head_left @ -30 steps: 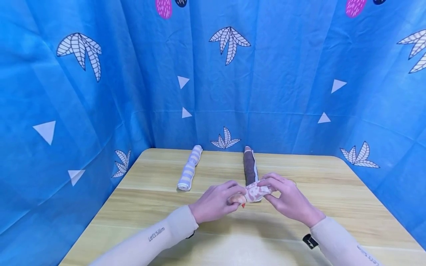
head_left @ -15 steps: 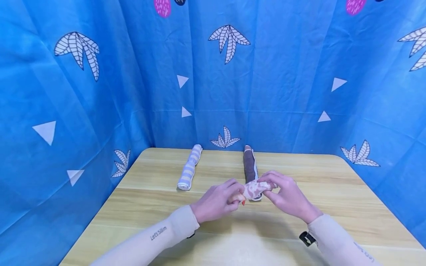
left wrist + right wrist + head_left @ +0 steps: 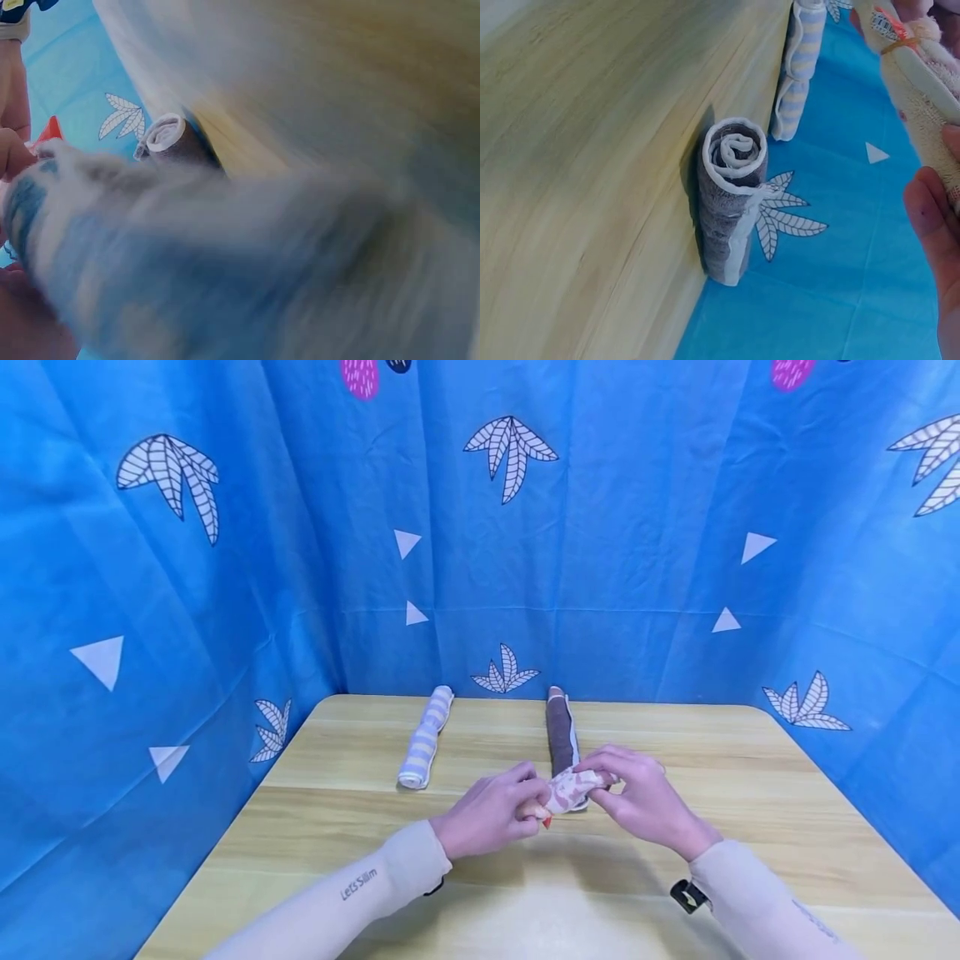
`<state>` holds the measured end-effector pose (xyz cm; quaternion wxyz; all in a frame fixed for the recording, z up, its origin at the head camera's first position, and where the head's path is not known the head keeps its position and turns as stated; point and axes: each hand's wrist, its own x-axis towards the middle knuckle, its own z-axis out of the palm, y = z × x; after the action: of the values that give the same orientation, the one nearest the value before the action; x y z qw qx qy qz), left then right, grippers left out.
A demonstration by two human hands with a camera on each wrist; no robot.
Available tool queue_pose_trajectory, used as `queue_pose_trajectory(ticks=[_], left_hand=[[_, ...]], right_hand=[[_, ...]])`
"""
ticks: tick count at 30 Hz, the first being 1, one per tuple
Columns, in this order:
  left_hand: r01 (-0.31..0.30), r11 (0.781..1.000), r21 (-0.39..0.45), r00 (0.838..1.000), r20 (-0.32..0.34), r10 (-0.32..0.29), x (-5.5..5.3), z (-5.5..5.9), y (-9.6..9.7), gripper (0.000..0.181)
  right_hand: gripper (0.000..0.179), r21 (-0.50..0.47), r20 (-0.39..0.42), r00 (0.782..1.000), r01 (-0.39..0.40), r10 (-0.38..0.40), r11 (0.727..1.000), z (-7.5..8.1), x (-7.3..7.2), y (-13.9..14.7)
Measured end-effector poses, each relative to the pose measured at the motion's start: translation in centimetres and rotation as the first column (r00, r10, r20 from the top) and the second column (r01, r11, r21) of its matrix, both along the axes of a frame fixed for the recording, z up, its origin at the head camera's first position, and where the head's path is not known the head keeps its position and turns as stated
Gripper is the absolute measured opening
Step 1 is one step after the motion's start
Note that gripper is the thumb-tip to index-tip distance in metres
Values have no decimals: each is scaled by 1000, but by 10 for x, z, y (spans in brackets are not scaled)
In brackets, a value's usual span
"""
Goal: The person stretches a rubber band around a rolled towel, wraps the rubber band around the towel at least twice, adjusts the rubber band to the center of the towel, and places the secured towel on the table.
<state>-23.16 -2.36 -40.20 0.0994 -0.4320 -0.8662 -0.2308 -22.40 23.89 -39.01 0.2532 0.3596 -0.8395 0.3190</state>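
Pinching a pink-and-white rolled cloth towel [image 3: 572, 788] at opposite ends with left hand [image 3: 491, 814] and right hand [image 3: 647, 793], over the wood-grain counter [image 3: 322, 835]; holding it lengthwise between them, equally close to both, slanting away rightward, by a grey-brown rolled towel [image 3: 561, 735].

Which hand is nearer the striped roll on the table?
Left: the left hand is in front and right of the striped roll; the right hand is farther right.

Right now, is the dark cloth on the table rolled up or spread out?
Rolled up: the dark cloth forms a narrow cylinder, its end showing a spiral in the right wrist view.
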Motion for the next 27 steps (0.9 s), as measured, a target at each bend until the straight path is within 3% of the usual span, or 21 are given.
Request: queue_pose_trajectory(ticks=[7, 14, 19, 22, 25, 27], left_hand=[[12, 1000, 6, 999, -38, -12, 2, -6, 1, 21], [66, 997, 31, 995, -81, -64, 4, -8, -5, 20], [108, 993, 41, 989, -102, -104, 3, -6, -11, 21], [114, 992, 49, 992, -65, -111, 1, -5, -13, 18], [85, 993, 84, 996, 29, -88, -2, -3, -15, 11], [48, 992, 121, 990, 123, -63, -4, -1, -15, 12]], right_hand=[[36, 9, 19, 1000, 13, -13, 1000, -1, -2, 1], [36, -26, 42, 999, 3, -1, 1000, 0, -4, 2], [35, -74, 152, 988, 34, -23, 997, 2, -5, 1], [28, -111, 307, 951, 73, -35, 991, 3, -5, 2], [22, -159, 487, 873, 97, -7, 982, 6, -3, 4], [22, -174, 553, 833, 104, 10, 979, 8, -2, 4]])
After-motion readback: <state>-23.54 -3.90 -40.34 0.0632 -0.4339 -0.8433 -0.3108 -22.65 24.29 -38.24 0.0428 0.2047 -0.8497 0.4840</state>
